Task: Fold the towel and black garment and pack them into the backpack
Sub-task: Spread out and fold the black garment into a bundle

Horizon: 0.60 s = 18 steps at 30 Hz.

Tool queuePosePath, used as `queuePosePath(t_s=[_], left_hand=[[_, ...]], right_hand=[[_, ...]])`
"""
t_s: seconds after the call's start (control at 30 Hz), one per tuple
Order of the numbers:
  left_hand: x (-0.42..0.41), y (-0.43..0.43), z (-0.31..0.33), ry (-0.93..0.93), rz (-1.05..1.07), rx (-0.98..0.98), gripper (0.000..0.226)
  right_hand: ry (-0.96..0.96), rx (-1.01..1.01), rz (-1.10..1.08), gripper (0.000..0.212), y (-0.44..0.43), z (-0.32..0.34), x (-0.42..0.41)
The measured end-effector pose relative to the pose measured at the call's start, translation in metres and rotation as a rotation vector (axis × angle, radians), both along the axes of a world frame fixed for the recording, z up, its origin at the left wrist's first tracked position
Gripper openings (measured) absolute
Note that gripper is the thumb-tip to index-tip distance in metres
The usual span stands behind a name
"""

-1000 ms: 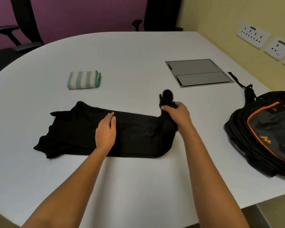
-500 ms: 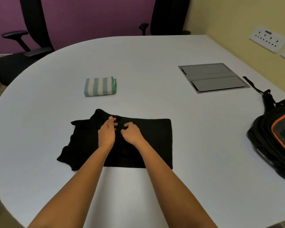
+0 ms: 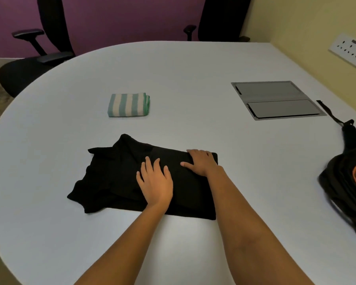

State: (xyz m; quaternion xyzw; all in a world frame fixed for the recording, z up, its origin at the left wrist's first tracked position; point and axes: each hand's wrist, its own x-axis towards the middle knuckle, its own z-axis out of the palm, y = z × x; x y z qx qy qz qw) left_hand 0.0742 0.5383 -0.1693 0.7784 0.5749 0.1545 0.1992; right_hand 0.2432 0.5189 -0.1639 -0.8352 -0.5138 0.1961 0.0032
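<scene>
The black garment (image 3: 115, 177) lies partly folded on the white table (image 3: 193, 79), with its right part doubled over into a flat rectangle. My left hand (image 3: 155, 182) rests flat on the garment's middle, fingers straight. My right hand (image 3: 201, 162) presses flat on the garment's far right corner, fingers spread. The green-and-white striped towel (image 3: 128, 104) sits folded into a small block behind the garment. The black backpack (image 3: 346, 182) with orange trim lies at the table's right edge, partly cut off by the frame.
A grey cable hatch (image 3: 275, 99) is set into the table at the back right. A backpack strap (image 3: 329, 112) trails beside it. Black office chairs (image 3: 35, 58) stand behind the table. Wall sockets (image 3: 351, 50) are on the yellow wall at right.
The garment's right end was lifted and folded over to the left a second ago. Since then my right hand has slid from the middle to the right corner, smoothing the fold.
</scene>
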Motion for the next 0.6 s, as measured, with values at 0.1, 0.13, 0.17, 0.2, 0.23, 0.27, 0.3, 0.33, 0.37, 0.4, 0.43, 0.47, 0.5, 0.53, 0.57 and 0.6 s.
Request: queuePosePath(t_s=[0.1,0.13,0.17,0.2,0.23,0.27,0.3,0.33,0.37,0.4,0.43,0.47,0.5,0.53,0.57,0.6], left_hand=[[0.01,-0.028,-0.012,0.046,0.1,-0.034,0.059],[0.014,-0.036,-0.015,0.032,0.139,-0.054,0.063],[0.017,-0.044,-0.018,0.008,0.177,-0.082,0.066],[0.02,-0.05,-0.021,-0.012,0.21,-0.12,0.067],[0.022,-0.054,-0.023,-0.017,0.233,-0.156,0.068],[0.024,-0.056,-0.026,-0.011,0.246,-0.177,0.067],[0.025,-0.056,-0.028,-0.005,0.248,-0.181,0.067],[0.025,-0.056,-0.029,-0.001,0.237,-0.174,0.066],[0.025,-0.055,-0.03,-0.004,0.215,-0.162,0.065],[0.024,-0.053,-0.031,-0.007,0.18,-0.145,0.064],[0.024,-0.051,-0.033,0.0,0.13,-0.127,0.063],[0.023,-0.047,-0.034,0.02,0.069,-0.116,0.062],[0.023,-0.042,-0.034,0.041,0.004,-0.113,0.061],[0.024,-0.036,-0.035,0.054,-0.063,-0.113,0.06],[0.026,-0.029,-0.034,0.063,-0.135,-0.117,0.06],[0.03,-0.021,-0.032,0.075,-0.211,-0.121,0.059]], right_hand=[[-0.002,0.027,0.038,0.068,-0.003,-0.007,0.003],[-0.019,0.035,0.05,0.068,-0.003,-0.008,0.005],[-0.034,0.038,0.055,0.068,-0.003,-0.009,0.006],[-0.049,0.036,0.055,0.067,-0.004,-0.01,0.008],[-0.06,0.031,0.052,0.066,-0.005,-0.012,0.008],[-0.063,0.033,0.043,0.065,-0.008,-0.014,0.008],[-0.056,0.045,0.025,0.063,-0.012,-0.017,0.007],[-0.044,0.066,-0.002,0.061,-0.017,-0.02,0.007],[-0.037,0.088,-0.039,0.06,-0.024,-0.023,0.006],[-0.036,0.105,-0.082,0.059,-0.031,-0.025,0.006],[-0.039,0.121,-0.132,0.058,-0.038,-0.028,0.006],[-0.039,0.136,-0.191,0.058,-0.045,-0.029,0.006],[-0.032,0.149,-0.26,0.057,-0.052,-0.029,0.006],[-0.023,0.165,-0.339,0.056,-0.058,-0.028,0.005],[-0.015,0.178,-0.426,0.055,-0.065,-0.028,0.003],[-0.008,0.191,-0.521,0.053,-0.072,-0.028,0.0]])
